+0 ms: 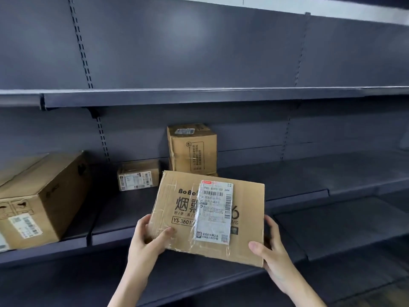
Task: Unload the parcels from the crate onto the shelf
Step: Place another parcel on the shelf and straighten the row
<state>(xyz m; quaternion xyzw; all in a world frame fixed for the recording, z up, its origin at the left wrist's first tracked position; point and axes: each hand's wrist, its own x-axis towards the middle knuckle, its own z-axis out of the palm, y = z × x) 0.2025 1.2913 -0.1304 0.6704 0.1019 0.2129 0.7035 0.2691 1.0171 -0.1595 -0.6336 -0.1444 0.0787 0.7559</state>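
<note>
A flat brown cardboard parcel (pixel 245 218) with a white shipping label and clear tape is held over the front of the dark middle shelf (pixel 309 180). My left hand (pixel 147 242) grips its near left corner, thumb on top. My right hand (pixel 269 251) grips its near right corner, thumb on top and fingers along the side. On the same shelf stand three other parcels: a large box (pixel 44 196) at the left, a small low box (pixel 138 175) and an upright box (pixel 193 148) behind the held parcel. The crate is out of view.
An upper shelf (pixel 199 96) runs across above, with nothing seen on it. The shelf right of the held parcel (pixel 343 220) is bare dark metal. A lower shelf edge (pixel 66 251) crosses below my arms.
</note>
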